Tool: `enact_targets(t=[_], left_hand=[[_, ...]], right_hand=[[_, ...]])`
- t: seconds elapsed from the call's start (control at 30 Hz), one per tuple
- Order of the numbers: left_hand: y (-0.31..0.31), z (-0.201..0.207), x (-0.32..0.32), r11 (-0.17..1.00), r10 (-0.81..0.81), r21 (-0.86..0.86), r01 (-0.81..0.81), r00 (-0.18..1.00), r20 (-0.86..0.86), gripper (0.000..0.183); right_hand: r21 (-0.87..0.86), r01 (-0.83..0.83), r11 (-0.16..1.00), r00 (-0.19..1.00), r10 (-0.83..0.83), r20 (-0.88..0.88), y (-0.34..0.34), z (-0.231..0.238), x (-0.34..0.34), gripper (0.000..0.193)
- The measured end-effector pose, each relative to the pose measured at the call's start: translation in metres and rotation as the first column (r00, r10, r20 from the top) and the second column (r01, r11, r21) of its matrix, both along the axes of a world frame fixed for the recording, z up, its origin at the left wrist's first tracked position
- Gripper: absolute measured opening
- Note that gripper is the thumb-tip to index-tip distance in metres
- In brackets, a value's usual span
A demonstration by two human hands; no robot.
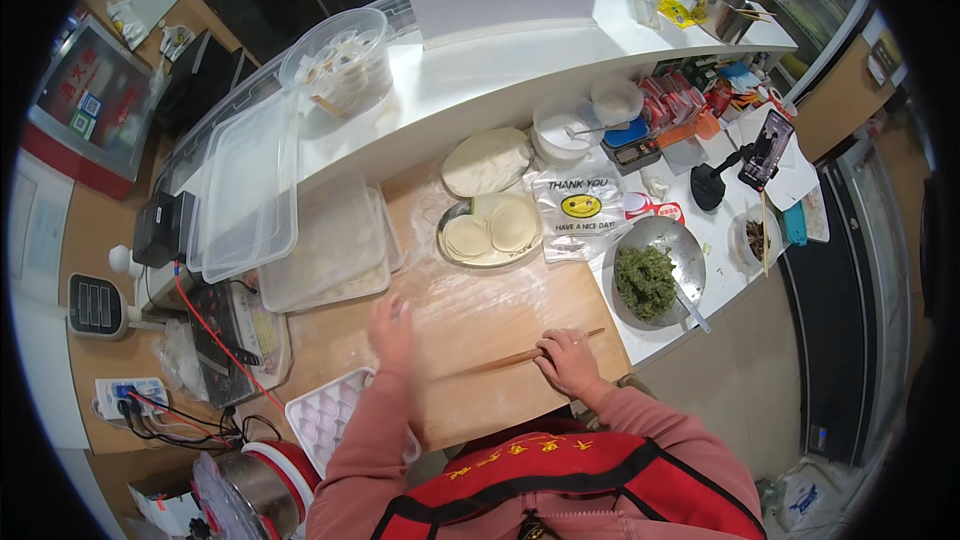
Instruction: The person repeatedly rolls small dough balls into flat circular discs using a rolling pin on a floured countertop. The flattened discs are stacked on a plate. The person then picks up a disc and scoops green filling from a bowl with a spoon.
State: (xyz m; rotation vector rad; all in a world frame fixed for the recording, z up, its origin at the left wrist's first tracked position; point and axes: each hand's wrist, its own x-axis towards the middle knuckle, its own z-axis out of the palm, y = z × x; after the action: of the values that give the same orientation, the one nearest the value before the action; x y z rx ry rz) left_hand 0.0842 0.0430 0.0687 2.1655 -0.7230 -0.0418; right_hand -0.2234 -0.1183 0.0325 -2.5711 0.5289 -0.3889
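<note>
On my feed the left hand (391, 332) blurred, its grip unreadable; the right hand (567, 360) clasped a rolling pin (505, 361), lower centre. Centre right, a metal bowl (688, 258) held green mixture (645, 282).

Pink LS top (690, 425); red apron (595, 462) w/ blk trim (640, 470), yel. lettering (530, 447).

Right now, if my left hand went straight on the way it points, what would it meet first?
Probably the near right corner of the translucent plastic containers; your left hand is blurred and depth is unclear, so it might pass beside or above them.
</note>
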Motion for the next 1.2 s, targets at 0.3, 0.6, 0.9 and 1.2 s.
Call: enact_targets(t=[0.3, 0.6, 0.9, 1.2], left_hand=[[0.091, -0.040, -0.004, 0.915, -0.242, 0.349, 0.203, 0.968, 0.071, 0.027], [-0.019, -0.052, -0.063, 0.862, -0.306, 0.459, 0.214, 0.942, 0.135, 0.047], [-0.044, -0.054, -0.066, 0.728, -0.368, 0.635, 0.260, 0.929, 0.042, 0.083], [-0.011, -0.056, -0.054, 0.918, -0.192, 0.365, 0.157, 0.979, 0.063, 0.049]], right_hand=[[-0.025, 0.009, 1.000, 1.000, -0.008, 0.012, 0.003, 0.001, -0.004, 0.031], [-0.006, 0.011, 1.000, 0.999, -0.011, 0.040, 0.003, 0.000, -0.003, 0.030], [-0.025, 0.014, 1.000, 1.000, -0.013, 0.020, 0.002, 0.008, 0.002, 0.028], [-0.033, 0.021, 0.999, 0.999, -0.019, 0.036, 0.005, 0.000, -0.004, 0.027]])
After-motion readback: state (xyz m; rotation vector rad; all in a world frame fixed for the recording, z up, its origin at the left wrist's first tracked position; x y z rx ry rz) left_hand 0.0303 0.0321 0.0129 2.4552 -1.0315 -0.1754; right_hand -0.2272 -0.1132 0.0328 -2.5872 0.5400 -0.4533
